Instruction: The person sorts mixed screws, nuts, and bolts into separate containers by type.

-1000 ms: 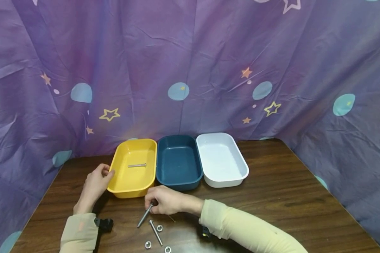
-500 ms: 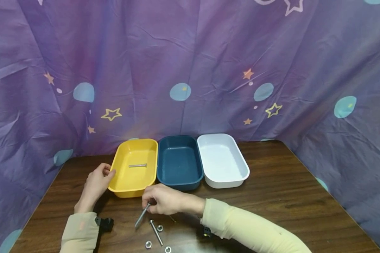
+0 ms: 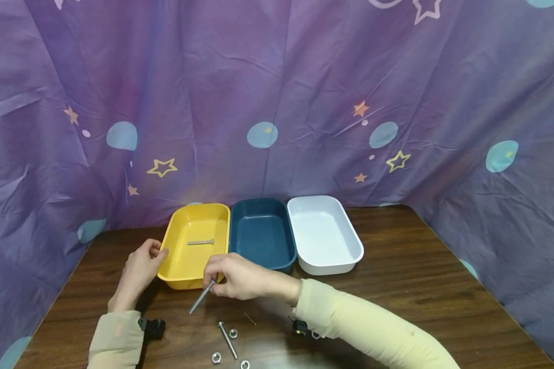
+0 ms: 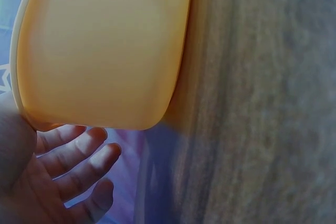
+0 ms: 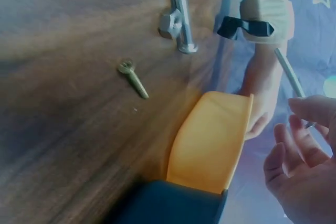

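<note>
My left hand [image 3: 140, 266] holds the left rim of the yellow tray [image 3: 171, 277], thumb at the edge and the other fingers outside the wall, loosely bent in the left wrist view [image 4: 73, 171]. A silver bolt [image 3: 200, 242] lies inside this tray. Over the tray's front right corner, my right hand [image 3: 240, 277] pinches another long bolt [image 3: 202, 297] by its head end, the shank slanting down to the left. In the right wrist view that bolt [image 5: 290, 73] sticks out past the thumb. Part of its head is hidden by the fingers.
A dark blue tray [image 3: 263, 236] and a white tray [image 3: 325, 236] stand right of the yellow one. On the wooden table lie a third bolt [image 3: 228, 340], a small brass-coloured screw [image 3: 250, 319] and several nuts, one nut [image 3: 216, 357] nearest the left. A patterned curtain [image 3: 277, 102] hangs behind.
My right hand has lifted the bolt off toward the yellow tray's front corner, uncovering the brass-coloured screw. My left hand has stayed at the tray's rim.
</note>
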`<state>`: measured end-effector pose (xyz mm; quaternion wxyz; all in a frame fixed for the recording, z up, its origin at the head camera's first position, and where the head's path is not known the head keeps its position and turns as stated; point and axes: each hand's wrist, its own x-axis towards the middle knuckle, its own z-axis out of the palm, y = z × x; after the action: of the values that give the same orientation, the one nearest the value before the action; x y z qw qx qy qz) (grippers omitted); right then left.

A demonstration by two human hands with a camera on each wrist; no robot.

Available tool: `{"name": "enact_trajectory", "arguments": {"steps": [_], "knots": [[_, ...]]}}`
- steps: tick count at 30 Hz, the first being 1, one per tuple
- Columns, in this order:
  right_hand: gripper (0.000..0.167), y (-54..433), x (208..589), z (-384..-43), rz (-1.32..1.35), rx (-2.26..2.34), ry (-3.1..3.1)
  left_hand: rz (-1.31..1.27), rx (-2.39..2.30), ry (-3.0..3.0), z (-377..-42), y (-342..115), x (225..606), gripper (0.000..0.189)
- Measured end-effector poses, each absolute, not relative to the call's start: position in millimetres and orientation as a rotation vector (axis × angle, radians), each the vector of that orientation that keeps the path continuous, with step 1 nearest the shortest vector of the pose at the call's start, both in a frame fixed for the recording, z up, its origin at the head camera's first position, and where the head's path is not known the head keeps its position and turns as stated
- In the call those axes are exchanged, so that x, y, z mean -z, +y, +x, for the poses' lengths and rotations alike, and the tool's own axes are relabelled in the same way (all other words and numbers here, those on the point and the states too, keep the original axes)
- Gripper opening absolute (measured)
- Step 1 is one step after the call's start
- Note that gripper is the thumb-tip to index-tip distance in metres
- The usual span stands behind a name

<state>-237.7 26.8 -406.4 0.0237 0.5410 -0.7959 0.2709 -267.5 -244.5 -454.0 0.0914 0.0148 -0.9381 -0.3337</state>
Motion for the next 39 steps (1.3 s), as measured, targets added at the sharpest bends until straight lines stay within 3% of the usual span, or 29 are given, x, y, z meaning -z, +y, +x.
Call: {"name": "enact_trajectory", "arguments": {"steps": [11,23,39], "knots": [[0.013,19.6,404.8,-254.1,1.518,-1.032,-2.448,0.046,1.005,-2.797,-265.7,-244.9,455.1,0.031],[0.012,-1.8,416.9,-284.1,1.157,-1.278,-2.555,0.07,0.989,-2.813,-265.0,-248.7,453.3,0.031],[0.013,-30.8,434.4,-334.0,0.802,-1.254,-2.623,0.06,1.009,-2.803,-270.0,-244.5,454.1,0.031]]}}
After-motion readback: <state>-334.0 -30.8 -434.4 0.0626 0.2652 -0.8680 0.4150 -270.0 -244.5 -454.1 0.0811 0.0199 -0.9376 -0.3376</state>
